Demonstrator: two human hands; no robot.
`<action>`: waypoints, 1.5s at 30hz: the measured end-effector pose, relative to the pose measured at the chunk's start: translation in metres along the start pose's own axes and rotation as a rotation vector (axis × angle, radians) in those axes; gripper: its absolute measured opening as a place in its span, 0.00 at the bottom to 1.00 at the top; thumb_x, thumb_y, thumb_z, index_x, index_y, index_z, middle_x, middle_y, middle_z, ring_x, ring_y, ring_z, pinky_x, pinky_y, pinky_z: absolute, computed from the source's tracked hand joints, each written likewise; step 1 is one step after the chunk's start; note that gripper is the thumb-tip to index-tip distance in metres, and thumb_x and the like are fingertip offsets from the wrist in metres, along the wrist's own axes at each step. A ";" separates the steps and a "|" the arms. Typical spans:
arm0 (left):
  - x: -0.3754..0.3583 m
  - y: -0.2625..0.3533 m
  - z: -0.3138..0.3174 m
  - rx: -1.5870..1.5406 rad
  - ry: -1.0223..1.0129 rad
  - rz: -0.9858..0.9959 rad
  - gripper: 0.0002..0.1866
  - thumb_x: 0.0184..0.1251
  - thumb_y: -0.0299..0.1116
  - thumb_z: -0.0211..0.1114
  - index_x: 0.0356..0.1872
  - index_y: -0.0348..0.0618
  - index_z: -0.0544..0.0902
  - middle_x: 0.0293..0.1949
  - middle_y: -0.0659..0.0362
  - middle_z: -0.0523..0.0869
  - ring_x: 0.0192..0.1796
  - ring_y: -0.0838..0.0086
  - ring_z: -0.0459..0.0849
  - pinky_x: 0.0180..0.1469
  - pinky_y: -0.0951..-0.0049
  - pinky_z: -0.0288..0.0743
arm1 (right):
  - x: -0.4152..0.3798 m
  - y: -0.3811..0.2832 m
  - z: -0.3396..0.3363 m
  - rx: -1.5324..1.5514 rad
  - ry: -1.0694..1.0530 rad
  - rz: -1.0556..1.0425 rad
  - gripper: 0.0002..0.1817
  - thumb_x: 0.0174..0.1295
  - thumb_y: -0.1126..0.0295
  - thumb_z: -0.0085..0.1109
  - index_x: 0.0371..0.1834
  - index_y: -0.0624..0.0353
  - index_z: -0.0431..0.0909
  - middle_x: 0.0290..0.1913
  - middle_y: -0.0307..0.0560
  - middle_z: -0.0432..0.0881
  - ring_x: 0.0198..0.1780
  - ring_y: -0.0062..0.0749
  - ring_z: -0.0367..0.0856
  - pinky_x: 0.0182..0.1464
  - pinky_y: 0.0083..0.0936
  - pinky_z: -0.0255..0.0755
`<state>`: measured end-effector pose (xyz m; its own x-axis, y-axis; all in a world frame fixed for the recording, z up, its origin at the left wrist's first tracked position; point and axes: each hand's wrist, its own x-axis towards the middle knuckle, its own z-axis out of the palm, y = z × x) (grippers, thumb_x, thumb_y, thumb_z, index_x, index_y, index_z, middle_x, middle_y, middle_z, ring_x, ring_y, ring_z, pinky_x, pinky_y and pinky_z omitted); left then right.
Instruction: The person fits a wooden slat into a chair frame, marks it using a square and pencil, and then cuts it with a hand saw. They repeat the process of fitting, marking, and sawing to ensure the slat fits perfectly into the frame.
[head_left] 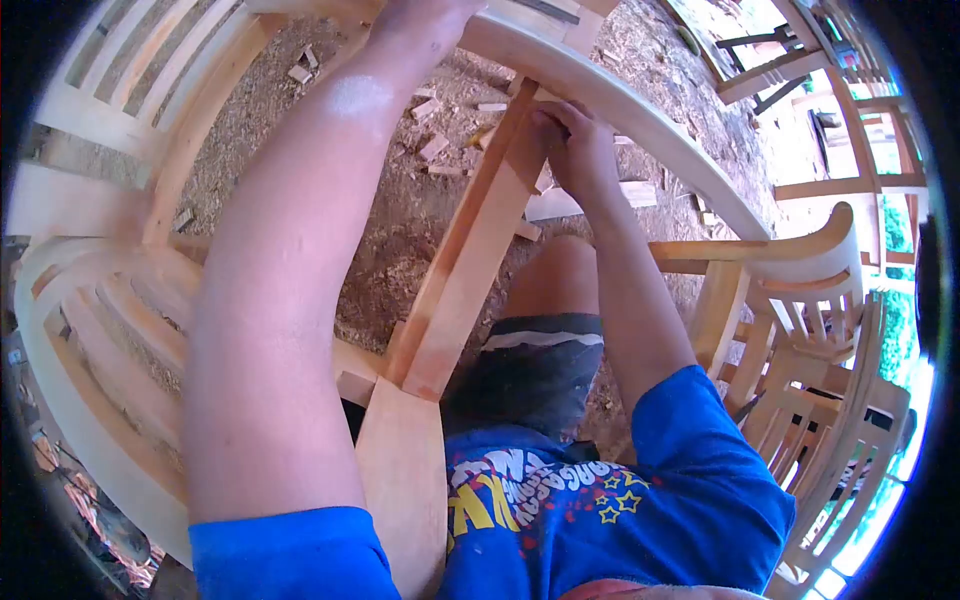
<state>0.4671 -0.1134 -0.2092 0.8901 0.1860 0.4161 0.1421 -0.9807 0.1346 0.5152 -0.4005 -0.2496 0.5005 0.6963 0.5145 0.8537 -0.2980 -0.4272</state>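
Observation:
A pale wooden crossbar (pixel 468 275) with a darker strip along one side runs through the middle of the frame. Its far end meets a long curved wooden rail (pixel 650 125). Its near end meets a broad flat board (pixel 402 455) close to my body. My right hand (pixel 582 152) is closed at the crossbar's far end, its fingers curled against the wood, just below the curved rail. My left arm stretches across the slatted frame to the top edge. Only part of my left hand (pixel 440 12) shows there, near the curved rail, with its fingers out of view.
Slatted wooden furniture frames stand on the left (pixel 110 300) and on the right (pixel 790 300). Sawdust, shavings and wood offcuts (pixel 434 148) cover the ground (pixel 390 250). My bent knee (pixel 553 280) is beside the crossbar. More wooden furniture stands at the far right.

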 end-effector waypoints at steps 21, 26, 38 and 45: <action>0.001 0.008 -0.002 -0.275 0.085 -0.196 0.24 0.81 0.48 0.52 0.54 0.40 0.88 0.56 0.40 0.89 0.62 0.45 0.86 0.67 0.47 0.77 | -0.132 0.057 0.253 -0.181 -0.464 0.318 0.11 0.70 0.65 0.64 0.46 0.62 0.84 0.38 0.58 0.88 0.41 0.50 0.88 0.50 0.45 0.81; 0.002 0.018 -0.026 -0.212 -0.117 -0.271 0.21 0.81 0.43 0.53 0.53 0.41 0.89 0.56 0.42 0.89 0.58 0.47 0.89 0.63 0.47 0.81 | -0.133 0.063 0.265 -0.327 -0.629 0.308 0.11 0.70 0.65 0.64 0.46 0.62 0.84 0.39 0.59 0.88 0.41 0.51 0.88 0.49 0.46 0.81; -0.010 0.007 -0.004 -0.009 0.032 -0.026 0.16 0.78 0.32 0.55 0.58 0.47 0.86 0.57 0.46 0.87 0.58 0.48 0.88 0.62 0.51 0.83 | -0.115 0.073 0.248 -0.339 -0.672 0.273 0.13 0.69 0.63 0.63 0.46 0.62 0.85 0.40 0.62 0.89 0.42 0.55 0.89 0.49 0.48 0.81; -0.012 0.013 -0.019 0.105 0.003 -0.041 0.18 0.71 0.28 0.60 0.59 0.54 0.87 0.51 0.50 0.88 0.55 0.52 0.90 0.57 0.52 0.85 | -0.114 0.108 0.198 -0.107 -0.473 0.047 0.13 0.69 0.63 0.63 0.46 0.62 0.85 0.41 0.63 0.89 0.43 0.58 0.89 0.49 0.50 0.81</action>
<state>0.4506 -0.1273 -0.1955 0.8812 0.2266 0.4149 0.2234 -0.9731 0.0570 0.5221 -0.3834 -0.5017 0.4400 0.8933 0.0917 0.8540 -0.3847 -0.3504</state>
